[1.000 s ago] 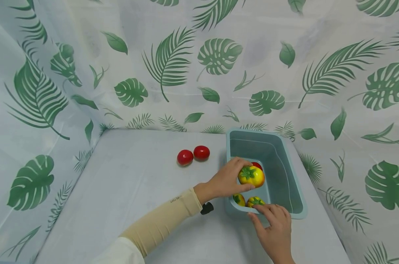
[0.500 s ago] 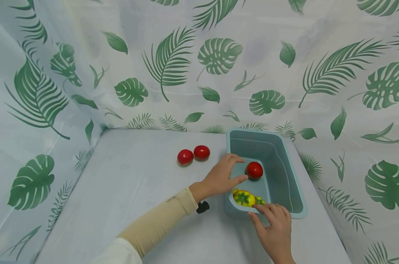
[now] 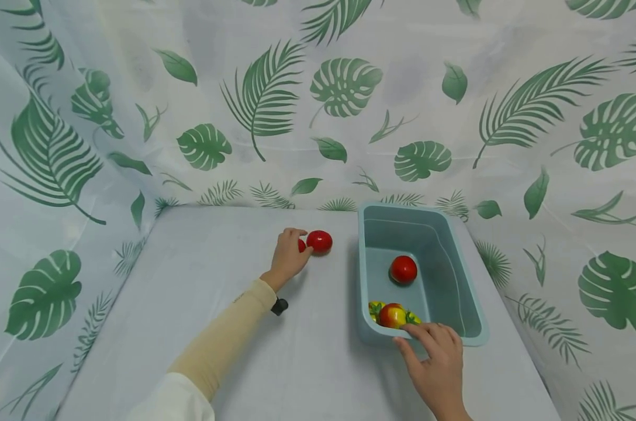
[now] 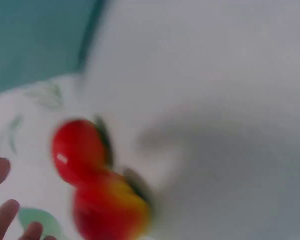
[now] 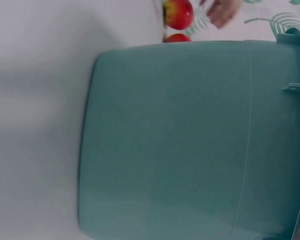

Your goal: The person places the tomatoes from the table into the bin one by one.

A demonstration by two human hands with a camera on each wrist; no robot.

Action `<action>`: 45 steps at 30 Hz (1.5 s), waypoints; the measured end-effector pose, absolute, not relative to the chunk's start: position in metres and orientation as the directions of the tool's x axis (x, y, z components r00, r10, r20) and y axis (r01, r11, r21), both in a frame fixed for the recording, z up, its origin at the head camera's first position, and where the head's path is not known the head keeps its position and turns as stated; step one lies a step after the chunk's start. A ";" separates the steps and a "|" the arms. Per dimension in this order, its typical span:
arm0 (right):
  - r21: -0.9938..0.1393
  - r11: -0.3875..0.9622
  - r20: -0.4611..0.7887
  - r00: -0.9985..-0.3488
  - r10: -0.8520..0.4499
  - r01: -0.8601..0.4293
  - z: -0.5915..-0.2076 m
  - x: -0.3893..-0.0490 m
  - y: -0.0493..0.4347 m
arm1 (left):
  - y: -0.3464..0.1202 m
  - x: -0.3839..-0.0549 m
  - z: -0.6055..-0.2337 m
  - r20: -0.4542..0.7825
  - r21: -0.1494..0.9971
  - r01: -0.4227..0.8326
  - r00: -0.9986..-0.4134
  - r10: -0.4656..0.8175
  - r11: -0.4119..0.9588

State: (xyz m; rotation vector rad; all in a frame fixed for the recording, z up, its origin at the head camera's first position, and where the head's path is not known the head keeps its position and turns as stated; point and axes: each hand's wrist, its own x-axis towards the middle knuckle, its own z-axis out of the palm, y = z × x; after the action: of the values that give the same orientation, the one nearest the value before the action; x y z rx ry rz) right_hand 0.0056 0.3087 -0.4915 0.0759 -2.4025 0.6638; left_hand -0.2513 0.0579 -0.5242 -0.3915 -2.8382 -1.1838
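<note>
My left hand [image 3: 288, 257] reaches over the left of two red tomatoes on the table, its thumb and fingers spread around it. That tomato [image 3: 301, 245] is mostly hidden behind the hand; the other tomato [image 3: 320, 241] lies just to its right. In the left wrist view, fingertips [image 4: 4, 216] show apart from both blurred fruits, whose undersides turn yellow. My right hand [image 3: 436, 362] grips the near rim of a blue-green plastic bin [image 3: 444, 275], thumb outside and fingers over the edge. Inside the bin, a red tomato [image 3: 404, 270] sits mid-floor, and a red-and-yellow one [image 3: 391, 316] lies against the near wall.
Partly hidden yellow tomatoes with green tops [image 3: 412, 317] flank the red-and-yellow one. The bin stands at the right of the white-covered table [image 3: 218, 251]. A leaf-printed curtain [image 3: 276, 169] rises behind and at both sides.
My left hand let go of a yellow tomato at the bin's near end, then moved left out of the bin to the red tomatoes. The right hand stays on the rim.
</note>
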 end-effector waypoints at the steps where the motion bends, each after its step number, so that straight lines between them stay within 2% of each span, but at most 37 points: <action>1: -0.442 0.870 0.598 -0.794 0.106 -0.218 -0.491 0.006 0.309 | 0.053 -0.254 -0.529 0.112 0.683 0.224 -0.973 0.203 0.695; 5: -0.451 0.865 0.590 -0.800 0.107 -0.218 -0.490 0.006 0.309 | 0.039 -0.261 -0.545 0.043 0.649 0.172 -0.981 0.189 0.742; 10: -0.440 0.868 0.609 -0.787 0.099 -0.231 -0.489 0.006 0.306 | 0.030 -0.265 -0.559 0.004 0.617 0.170 -0.977 0.213 0.768; 17: -0.448 0.865 0.607 -0.788 0.107 -0.228 -0.491 0.005 0.306 | 0.028 -0.267 -0.567 0.006 0.676 0.151 -0.980 0.199 0.721; 25: -0.451 0.864 0.603 -0.790 0.110 -0.225 -0.491 0.005 0.307 | 0.027 -0.267 -0.571 0.005 0.692 0.135 -0.983 0.181 0.710; 38: -0.448 0.866 0.595 -0.797 0.105 -0.221 -0.490 0.005 0.306 | 0.025 -0.266 -0.563 -0.018 0.730 0.080 -0.991 0.135 0.679; 45: -0.436 0.872 0.610 -0.785 0.103 -0.224 -0.489 0.006 0.307 | 0.036 -0.261 -0.537 0.086 0.743 0.159 -0.986 0.143 0.650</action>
State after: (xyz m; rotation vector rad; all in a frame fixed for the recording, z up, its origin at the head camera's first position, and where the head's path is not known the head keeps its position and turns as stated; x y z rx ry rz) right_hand 0.0055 0.3068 -0.4894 0.0870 -2.3871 0.6585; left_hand -0.2606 0.0360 -0.5373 -0.2598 -2.8353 -1.2802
